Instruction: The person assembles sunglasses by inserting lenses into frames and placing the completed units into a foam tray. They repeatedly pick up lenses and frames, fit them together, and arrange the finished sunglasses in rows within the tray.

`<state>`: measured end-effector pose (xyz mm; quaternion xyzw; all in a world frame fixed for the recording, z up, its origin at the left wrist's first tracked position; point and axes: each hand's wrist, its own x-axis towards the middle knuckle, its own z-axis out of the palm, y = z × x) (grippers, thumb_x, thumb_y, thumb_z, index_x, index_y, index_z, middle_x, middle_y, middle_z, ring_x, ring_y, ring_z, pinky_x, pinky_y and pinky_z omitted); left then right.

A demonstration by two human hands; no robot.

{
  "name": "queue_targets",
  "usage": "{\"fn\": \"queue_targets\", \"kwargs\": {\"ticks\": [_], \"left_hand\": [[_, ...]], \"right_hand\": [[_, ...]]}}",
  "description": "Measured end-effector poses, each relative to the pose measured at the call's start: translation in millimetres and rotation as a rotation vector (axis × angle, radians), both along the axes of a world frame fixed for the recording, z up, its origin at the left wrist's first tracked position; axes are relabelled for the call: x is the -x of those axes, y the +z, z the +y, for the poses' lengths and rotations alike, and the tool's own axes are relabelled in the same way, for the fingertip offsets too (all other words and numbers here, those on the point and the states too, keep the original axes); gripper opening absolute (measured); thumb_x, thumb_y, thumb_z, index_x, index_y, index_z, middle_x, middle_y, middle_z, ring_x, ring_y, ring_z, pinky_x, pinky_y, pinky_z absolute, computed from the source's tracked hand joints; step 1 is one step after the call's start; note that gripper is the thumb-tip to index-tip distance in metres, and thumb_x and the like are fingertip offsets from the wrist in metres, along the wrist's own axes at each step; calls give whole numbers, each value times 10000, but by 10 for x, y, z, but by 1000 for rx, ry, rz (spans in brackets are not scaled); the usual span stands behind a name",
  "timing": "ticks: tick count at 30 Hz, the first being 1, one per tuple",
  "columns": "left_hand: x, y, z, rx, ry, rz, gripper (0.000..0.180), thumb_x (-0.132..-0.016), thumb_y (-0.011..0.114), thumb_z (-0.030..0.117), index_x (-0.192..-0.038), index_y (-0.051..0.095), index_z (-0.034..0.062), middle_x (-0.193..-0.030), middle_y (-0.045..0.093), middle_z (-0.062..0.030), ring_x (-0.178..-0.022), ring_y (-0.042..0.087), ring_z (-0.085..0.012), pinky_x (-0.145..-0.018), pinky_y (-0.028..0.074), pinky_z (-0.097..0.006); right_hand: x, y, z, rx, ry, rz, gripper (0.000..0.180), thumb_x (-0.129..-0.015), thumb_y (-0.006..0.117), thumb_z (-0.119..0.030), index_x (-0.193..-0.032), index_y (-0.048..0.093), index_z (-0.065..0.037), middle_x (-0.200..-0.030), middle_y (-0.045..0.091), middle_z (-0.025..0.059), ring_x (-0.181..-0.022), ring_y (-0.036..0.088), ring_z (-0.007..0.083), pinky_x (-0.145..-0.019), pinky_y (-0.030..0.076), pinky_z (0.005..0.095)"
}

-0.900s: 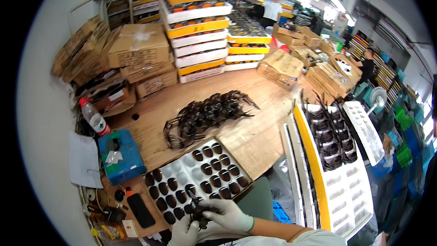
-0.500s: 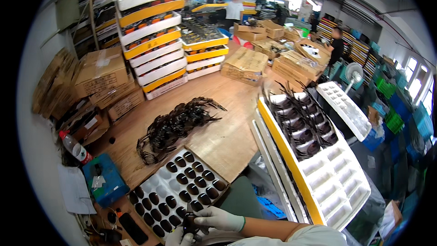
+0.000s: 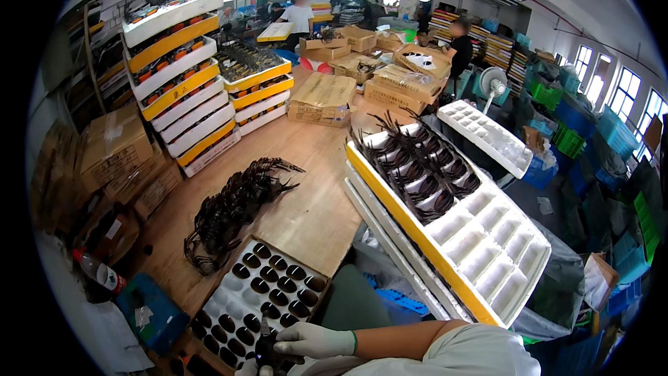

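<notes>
At the lower margin, just above the near side of a lens tray, lies a dark piece, its exact kind unclear. The gloved right hand grips it with bent fingers; the left hand is cropped, so its grasp cannot be told. Sound handling, as judged here, calls for steadying the piece low, using light fingertip pressure, and keeping it off the lens faces. Beyond, a heap of dark eyewear frames rests on the tabletop; to the right stands a yellow-sided foam tray. Compared with the earlier frame, the view turns rightward: the foam tray sits nearer centre, and less of the left hand shows.
</notes>
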<state>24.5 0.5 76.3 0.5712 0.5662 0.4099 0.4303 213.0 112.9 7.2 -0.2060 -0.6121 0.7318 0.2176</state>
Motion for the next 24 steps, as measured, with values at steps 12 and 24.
{"fn": "queue_targets", "kwargs": {"ticks": [12, 24], "left_hand": [[213, 4, 65, -98, 111, 108, 267, -982, 582, 174, -1176, 613, -7, -860, 643, -38, -696, 583, -95, -636, 483, -246], [9, -152, 824, 152, -400, 439, 411, -868, 704, 311, -1140, 644, 9, -732, 678, -186, -661, 699, -346, -622, 554, -393]], "right_hand": [[290, 395, 88, -271, 62, -221, 328, -924, 661, -226, -1105, 662, 49, -917, 682, 233, -850, 653, 352, -781, 504, 409], [-288, -94, 678, -573, 21, -32, 496, -808, 826, -323, -1155, 641, -20, -1211, 617, 176, -1128, 590, 330, -978, 471, 430]]}}
